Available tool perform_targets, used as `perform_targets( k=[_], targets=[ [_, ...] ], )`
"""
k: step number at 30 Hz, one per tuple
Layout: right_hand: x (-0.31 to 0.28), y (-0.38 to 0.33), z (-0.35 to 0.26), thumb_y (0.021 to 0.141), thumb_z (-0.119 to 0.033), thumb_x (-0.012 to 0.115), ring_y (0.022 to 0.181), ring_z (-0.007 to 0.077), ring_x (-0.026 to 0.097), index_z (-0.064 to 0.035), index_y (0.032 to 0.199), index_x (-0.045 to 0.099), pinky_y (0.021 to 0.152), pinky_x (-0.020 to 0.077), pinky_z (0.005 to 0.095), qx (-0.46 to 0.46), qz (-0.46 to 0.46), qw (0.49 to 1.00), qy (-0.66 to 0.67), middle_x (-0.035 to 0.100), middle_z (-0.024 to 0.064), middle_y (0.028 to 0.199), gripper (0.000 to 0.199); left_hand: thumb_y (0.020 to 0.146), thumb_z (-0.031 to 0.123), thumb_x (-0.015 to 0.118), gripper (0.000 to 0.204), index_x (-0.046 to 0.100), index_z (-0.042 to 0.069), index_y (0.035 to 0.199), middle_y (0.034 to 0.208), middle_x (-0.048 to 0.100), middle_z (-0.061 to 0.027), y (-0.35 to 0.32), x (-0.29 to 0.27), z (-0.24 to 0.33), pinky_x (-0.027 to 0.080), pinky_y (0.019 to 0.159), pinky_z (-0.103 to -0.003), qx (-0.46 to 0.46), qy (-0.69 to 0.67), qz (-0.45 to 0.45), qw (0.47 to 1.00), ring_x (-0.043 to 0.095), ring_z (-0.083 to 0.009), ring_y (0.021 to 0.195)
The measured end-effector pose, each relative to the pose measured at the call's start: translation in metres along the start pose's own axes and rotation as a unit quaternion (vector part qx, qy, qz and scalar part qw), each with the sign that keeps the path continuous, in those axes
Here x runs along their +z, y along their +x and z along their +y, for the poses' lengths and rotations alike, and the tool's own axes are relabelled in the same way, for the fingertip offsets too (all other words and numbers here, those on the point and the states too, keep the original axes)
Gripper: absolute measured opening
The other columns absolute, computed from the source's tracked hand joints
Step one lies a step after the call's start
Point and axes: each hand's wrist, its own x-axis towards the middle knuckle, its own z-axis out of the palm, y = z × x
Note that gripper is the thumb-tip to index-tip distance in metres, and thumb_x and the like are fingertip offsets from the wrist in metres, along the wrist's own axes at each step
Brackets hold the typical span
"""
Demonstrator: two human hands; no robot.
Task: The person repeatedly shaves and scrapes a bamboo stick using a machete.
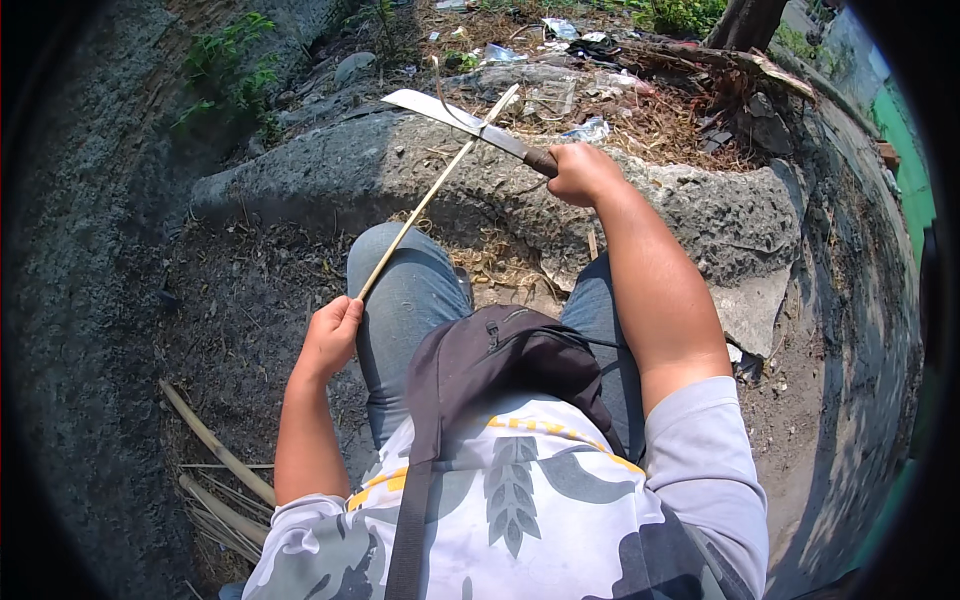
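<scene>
- Bamboo strip (432, 190): thin, pale, long. We see it run from the left hand (330, 335), just above the left knee, up and away to the stone curb (400, 165), where it crosses under the knife blade (440, 110).
- Landmark for all places below: the stone curb in front of the knees.
- We judge the strip light and springy: stiff along its length, likely to flex sideways, and prone to split along the grain. Edges may be sharp or splintery.
- Best hold, in our judgement: near the lower end, well back from the blade, as the left hand has it now.
- Left hand: clenched around the lower end of the strip.
- Right hand (582, 172): clenched on the dark handle of the knife, over the near edge of the curb, to the right of the strip.
- Knife: broad flat metal blade, tip pointing left over the curb. We judge it the heavier item, rigid and sharp.
- A thin curl rises off the strip at the blade; we cannot tell whether it is attached.
- Beyond the curb: scattered litter on dry leaves, including clear crumpled plastic wrappers (585, 128) and pale scraps. No label is readable.
- Below and left of the curb, beside the left elbow: a bundle of further bamboo pieces (215, 450) on the ground.
- Dark sling bag (500, 360) hangs over the lap, nearer than the curb.
- Far right of the curb: a green wall strip (905, 160).
</scene>
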Motion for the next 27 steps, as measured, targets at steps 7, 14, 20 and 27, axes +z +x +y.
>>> perform_targets(
  k=[7,14,20,27],
  targets=[
    [0.003,-0.011,-0.001,0.075,-0.014,0.067,0.090,0.0343,0.071,-0.0076,0.103,0.069,0.081,0.0531,0.0445,-0.138,-0.114,0.978,0.111,0.073,0.0183,0.092,0.029,0.110,0.032,0.055,0.039,0.056,0.005,0.083,0.071,0.048,0.0056,0.006,0.001,-0.014,0.037,0.058,-0.028,0.016,-0.061,-0.028,0.998,0.040,-0.0062,0.067],
    [-0.013,-0.007,0.017,0.081,-0.013,0.066,0.105,0.0315,0.072,-0.0146,0.107,0.072,0.089,0.0551,0.0467,-0.049,-0.009,0.999,0.002,0.075,0.0127,0.106,0.027,0.109,0.033,0.055,0.039,0.058,0.002,0.085,0.067,0.051,-0.0010,-0.006,0.001,0.008,0.041,0.059,-0.033,0.032,0.032,0.007,0.999,0.045,-0.0109,0.065],
    [0.000,-0.003,0.019,0.081,-0.019,0.065,0.108,0.0340,0.070,-0.0104,0.106,0.070,0.092,0.0545,0.0467,-0.020,0.002,0.999,0.033,0.074,0.0157,0.109,0.027,0.109,0.030,0.053,0.037,0.056,0.000,0.087,0.066,0.054,-0.0093,-0.002,0.005,0.014,0.042,0.059,-0.038,0.038,0.075,0.009,0.996,0.049,-0.0179,0.062],
    [0.000,-0.010,0.001,0.078,-0.017,0.066,0.099,0.0332,0.072,-0.0092,0.105,0.070,0.087,0.0543,0.0460,-0.147,-0.084,0.983,0.076,0.074,0.0169,0.101,0.028,0.109,0.029,0.053,0.036,0.056,0.000,0.087,0.068,0.057,-0.0149,-0.005,0.006,0.018,0.043,0.060,-0.041,0.063,0.097,0.026,0.993,0.054,-0.0256,0.061]
  ],
)
